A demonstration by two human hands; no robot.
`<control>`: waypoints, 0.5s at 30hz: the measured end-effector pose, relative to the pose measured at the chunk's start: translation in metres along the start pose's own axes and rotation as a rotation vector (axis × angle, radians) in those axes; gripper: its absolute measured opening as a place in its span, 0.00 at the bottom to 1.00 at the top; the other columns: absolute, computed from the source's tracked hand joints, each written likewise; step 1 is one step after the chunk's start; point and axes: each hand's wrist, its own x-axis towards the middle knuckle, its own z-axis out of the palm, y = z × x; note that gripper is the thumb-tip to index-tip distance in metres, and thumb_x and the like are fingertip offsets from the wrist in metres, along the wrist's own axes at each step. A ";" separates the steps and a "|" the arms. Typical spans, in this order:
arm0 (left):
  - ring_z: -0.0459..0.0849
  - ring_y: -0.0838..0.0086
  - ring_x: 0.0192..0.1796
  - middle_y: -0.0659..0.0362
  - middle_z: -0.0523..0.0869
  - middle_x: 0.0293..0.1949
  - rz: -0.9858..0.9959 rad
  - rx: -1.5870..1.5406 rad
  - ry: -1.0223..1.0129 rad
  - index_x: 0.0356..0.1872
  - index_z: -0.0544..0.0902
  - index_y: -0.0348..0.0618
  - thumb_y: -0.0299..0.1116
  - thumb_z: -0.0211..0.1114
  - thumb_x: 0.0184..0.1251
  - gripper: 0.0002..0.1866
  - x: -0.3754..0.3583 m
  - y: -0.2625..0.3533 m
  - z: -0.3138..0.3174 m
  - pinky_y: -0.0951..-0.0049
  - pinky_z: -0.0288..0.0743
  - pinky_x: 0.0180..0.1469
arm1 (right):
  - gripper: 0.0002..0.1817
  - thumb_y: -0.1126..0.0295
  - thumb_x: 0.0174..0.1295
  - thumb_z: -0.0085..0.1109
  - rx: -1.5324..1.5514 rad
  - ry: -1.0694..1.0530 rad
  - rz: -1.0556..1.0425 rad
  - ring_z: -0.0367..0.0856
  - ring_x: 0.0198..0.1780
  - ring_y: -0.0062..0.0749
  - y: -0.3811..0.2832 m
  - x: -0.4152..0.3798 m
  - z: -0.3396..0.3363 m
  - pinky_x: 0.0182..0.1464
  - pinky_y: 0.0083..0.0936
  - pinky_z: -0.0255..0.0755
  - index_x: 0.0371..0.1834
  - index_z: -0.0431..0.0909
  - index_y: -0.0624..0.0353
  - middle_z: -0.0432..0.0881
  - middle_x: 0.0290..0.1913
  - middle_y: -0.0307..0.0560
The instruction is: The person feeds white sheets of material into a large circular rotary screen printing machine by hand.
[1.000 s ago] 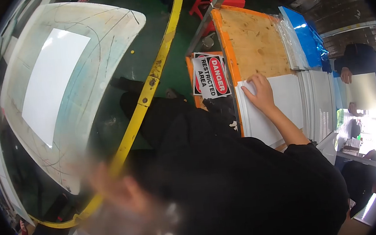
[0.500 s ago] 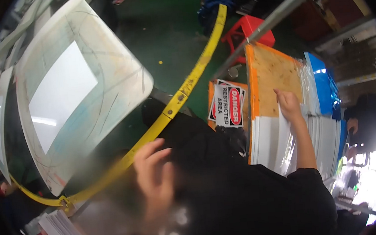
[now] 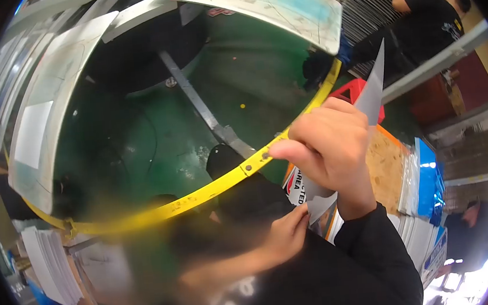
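Observation:
My right hand (image 3: 330, 139) is raised in front of me, fingers curled round a thin white sheet (image 3: 373, 92). The sheet rises as a narrow, greyish curved point above the knuckles and is otherwise mostly hidden behind the hand. Lower down, my left hand (image 3: 289, 233) pinches the sheet's bottom corner between thumb and fingers. Behind the hands, a sign with red, black and white print (image 3: 294, 187) is partly covered. A pale board (image 3: 58, 119) at the left carries a white sheet (image 3: 34, 133); a second pale board (image 3: 260, 3) crosses the top.
A yellow curved rail (image 3: 201, 198) runs in front of me. Stacked white sheets (image 3: 51, 265) stand at lower left, more (image 3: 417, 239) at right beside a wooden board (image 3: 387, 169). A red stool (image 3: 350, 92) is behind my hand. A person in black (image 3: 419, 32) works at upper right.
My right hand has come up from the white stack with a sheet, and my left hand has moved right and closed on its corner. The board with the sheet has shifted left; another board shows above.

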 end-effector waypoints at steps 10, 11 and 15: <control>0.85 0.59 0.34 0.48 0.82 0.34 0.096 -0.166 0.175 0.56 0.70 0.40 0.23 0.60 0.62 0.20 -0.005 -0.021 0.002 0.67 0.76 0.34 | 0.30 0.46 0.52 0.64 0.093 0.153 0.159 0.60 0.18 0.15 -0.021 0.009 0.019 0.23 0.20 0.57 0.37 0.73 0.67 0.70 0.16 0.35; 0.85 0.59 0.33 0.48 0.83 0.33 0.103 -0.134 0.207 0.55 0.71 0.40 0.23 0.60 0.61 0.19 -0.006 -0.025 0.000 0.67 0.76 0.32 | 0.32 0.44 0.52 0.61 0.100 0.166 0.099 0.61 0.25 0.20 -0.020 0.011 0.019 0.30 0.24 0.56 0.41 0.71 0.67 0.69 0.24 0.39; 0.86 0.67 0.30 0.52 0.84 0.31 0.223 0.318 0.444 0.48 0.71 0.38 0.24 0.63 0.61 0.15 -0.008 -0.016 -0.032 0.71 0.77 0.32 | 0.43 0.35 0.56 0.48 -0.032 0.461 0.098 0.63 0.57 0.41 0.010 0.023 0.019 0.61 0.39 0.50 0.57 0.63 0.68 0.67 0.54 0.53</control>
